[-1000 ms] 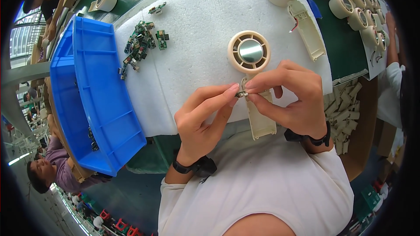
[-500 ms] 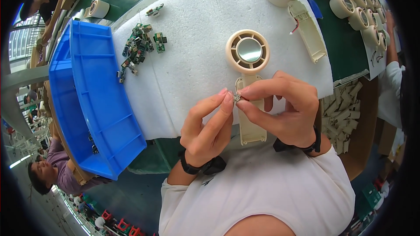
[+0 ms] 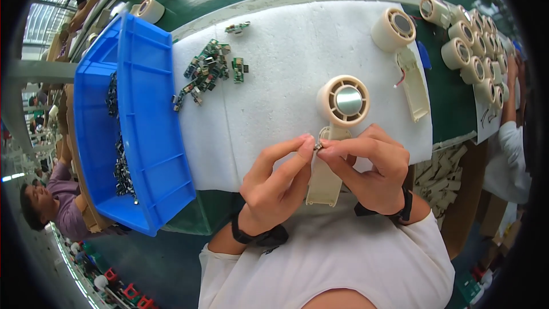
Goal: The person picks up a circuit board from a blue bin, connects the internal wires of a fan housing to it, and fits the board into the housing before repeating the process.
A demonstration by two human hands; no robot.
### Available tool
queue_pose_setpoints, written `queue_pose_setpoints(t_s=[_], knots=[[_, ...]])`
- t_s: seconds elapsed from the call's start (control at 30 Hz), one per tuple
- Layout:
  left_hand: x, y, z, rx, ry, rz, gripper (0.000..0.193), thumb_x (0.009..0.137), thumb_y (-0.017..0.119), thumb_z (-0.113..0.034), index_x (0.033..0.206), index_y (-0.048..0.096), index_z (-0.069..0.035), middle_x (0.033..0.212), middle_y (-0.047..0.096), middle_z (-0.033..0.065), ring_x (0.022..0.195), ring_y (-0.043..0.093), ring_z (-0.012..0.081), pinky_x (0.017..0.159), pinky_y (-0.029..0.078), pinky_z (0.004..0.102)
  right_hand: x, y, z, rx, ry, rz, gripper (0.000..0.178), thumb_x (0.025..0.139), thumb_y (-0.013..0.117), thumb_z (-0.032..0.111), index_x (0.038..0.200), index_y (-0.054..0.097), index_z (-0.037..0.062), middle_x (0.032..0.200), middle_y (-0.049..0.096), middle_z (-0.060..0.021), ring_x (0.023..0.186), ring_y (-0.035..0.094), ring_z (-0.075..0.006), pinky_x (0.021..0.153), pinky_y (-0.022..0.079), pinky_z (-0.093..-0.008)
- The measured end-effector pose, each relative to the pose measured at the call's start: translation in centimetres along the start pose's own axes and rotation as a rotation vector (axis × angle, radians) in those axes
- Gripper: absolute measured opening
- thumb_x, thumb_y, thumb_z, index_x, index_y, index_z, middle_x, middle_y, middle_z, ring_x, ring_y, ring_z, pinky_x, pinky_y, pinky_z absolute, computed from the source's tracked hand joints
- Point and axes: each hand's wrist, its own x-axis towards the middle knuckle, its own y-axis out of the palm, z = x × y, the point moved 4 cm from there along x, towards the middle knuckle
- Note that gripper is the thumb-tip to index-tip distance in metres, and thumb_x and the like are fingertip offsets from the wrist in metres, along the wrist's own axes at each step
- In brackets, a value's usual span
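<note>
My left hand (image 3: 275, 179) and my right hand (image 3: 374, 161) meet fingertip to fingertip, each pinching a small silvery part (image 3: 318, 145). It is mostly covered by the fingers, so its exact kind cannot be made out. Just below the hands lies the long cream handle shell (image 3: 324, 185) of a handheld fan. Its round fan head (image 3: 343, 100), with a shiny metal disc at the centre, rests on the white foam sheet (image 3: 274, 63) beyond my fingers. Both wrists wear black bands.
Small green circuit boards (image 3: 207, 67) lie piled at the left of the foam. Left of them stands a tilted blue bin (image 3: 150, 120) with more boards inside. Another fan (image 3: 393, 30) and open handle (image 3: 415, 87) lie far right, near several fan heads (image 3: 457, 52) and a box of cream handle pieces (image 3: 437, 180).
The head view has shifted, so the foam and fan sit lower and more to the right. More boards show in the blue bin. Both hands keep their pinch on the small part.
</note>
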Motion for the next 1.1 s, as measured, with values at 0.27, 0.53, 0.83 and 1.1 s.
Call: queue_pose_setpoints(t_s=[0.27,0.53,0.83,1.1], knots=[[3.7,-7.2,4.3,0.473,-0.212,-0.135,0.066,0.084,0.082,-0.013,0.145,0.056,-0.007,0.146,0.051,0.0248,0.136,0.049,0.0401,0.113,0.041,0.0482,6.6,-2.7,2.0,-0.452,-0.115,0.310,0.059,0.075,0.087,0.006,0.130,0.066,0.0106,0.131,0.066,-0.0122,0.102,0.067,-0.0266,0.088,0.056,-0.0373],[1.3,-7.3,6.3,0.667,-0.318,-0.158,0.045,0.089,0.072,-0.005,0.133,0.065,-0.006,0.132,0.063,0.0179,0.131,0.052,0.0396,0.109,0.044,0.0475,15.4,-0.5,2.2,-0.285,-0.126,0.707,0.060,0.083,0.085,0.015,0.138,0.061,0.0112,0.126,0.064,-0.0127,0.103,0.067,-0.0258,0.086,0.057,-0.0355],[1.4,-7.4,6.3,0.462,-0.219,-0.212,0.033,0.085,0.069,0.005,0.115,0.073,-0.006,0.112,0.071,0.0098,0.108,0.064,0.0310,0.097,0.051,0.0430,36.4,7.5,-14.2,-0.482,0.228,0.342,0.070,0.084,0.075,0.055,0.127,0.067,0.0017,0.125,0.068,-0.0196,0.119,0.064,-0.0332,0.100,0.050,-0.0400],[1.6,-7.9,7.1,0.265,-0.210,-0.276,0.030,0.082,0.073,0.005,0.111,0.073,-0.005,0.107,0.072,0.0096,0.097,0.068,0.0299,0.086,0.056,0.0402,42.1,22.9,-7.6,-0.727,-0.248,0.471,0.075,0.086,0.075,0.056,0.140,0.058,0.0058,0.137,0.055,-0.0255,0.127,0.057,-0.0423,0.108,0.046,-0.0433]])
